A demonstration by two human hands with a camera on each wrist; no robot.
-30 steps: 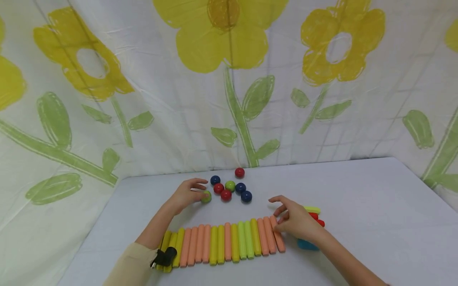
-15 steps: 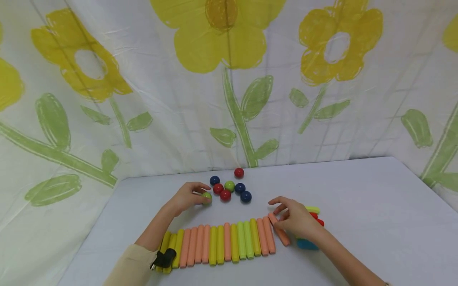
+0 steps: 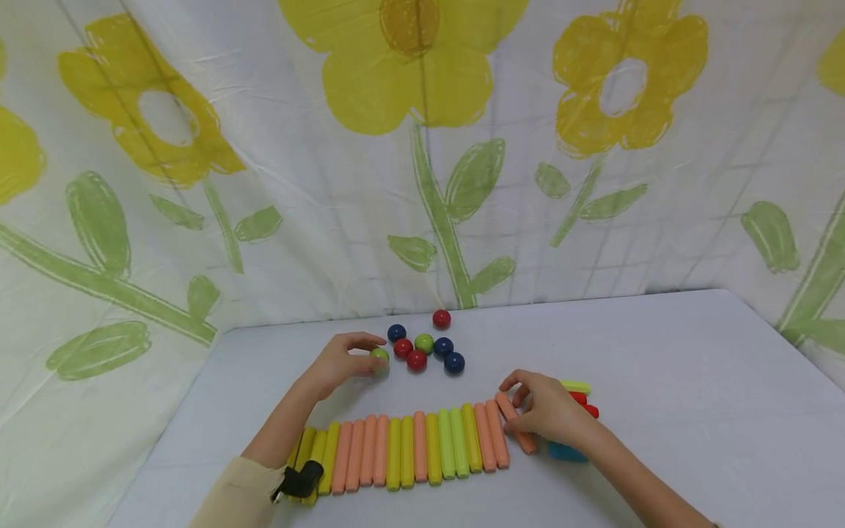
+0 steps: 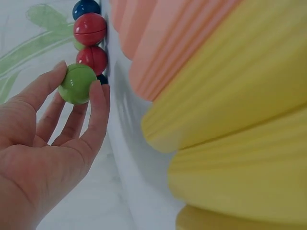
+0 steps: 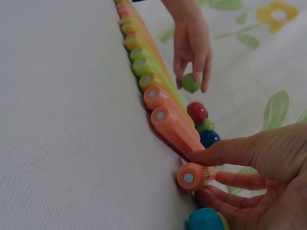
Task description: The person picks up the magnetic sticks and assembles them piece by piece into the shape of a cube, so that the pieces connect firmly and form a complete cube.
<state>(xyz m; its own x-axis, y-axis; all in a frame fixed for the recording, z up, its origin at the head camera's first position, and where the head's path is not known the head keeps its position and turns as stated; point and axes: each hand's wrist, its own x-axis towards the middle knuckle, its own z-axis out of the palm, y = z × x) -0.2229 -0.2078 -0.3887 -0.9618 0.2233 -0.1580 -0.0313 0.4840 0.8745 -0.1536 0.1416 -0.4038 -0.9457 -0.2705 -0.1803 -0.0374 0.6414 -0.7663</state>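
Observation:
My left hand (image 3: 335, 367) pinches a glossy green ball (image 4: 78, 82) between thumb and fingertips, left of the ball group. On the right, my right hand (image 3: 553, 412) holds an orange magnetic building stick (image 3: 526, 441) between thumb and fingers. A grey disc shows in that stick's end (image 5: 188, 178) in the right wrist view. The stick lies slanted, its far end close to the right end of a long row of sticks (image 3: 420, 447) in orange, yellow and lime. Part of it is hidden under the fingers.
Behind the row sit several loose balls: red (image 3: 416, 360), dark blue (image 3: 454, 363) and another green (image 3: 425, 342). A separate red ball (image 3: 441, 318) lies near the back edge. Blue (image 3: 568, 452), red (image 3: 584, 407) and lime (image 3: 576, 386) sticks lie partly behind my right hand.
My right hand has slid the end orange stick away from the row and turned it to a steeper slant. My left hand has lifted the green ball slightly.

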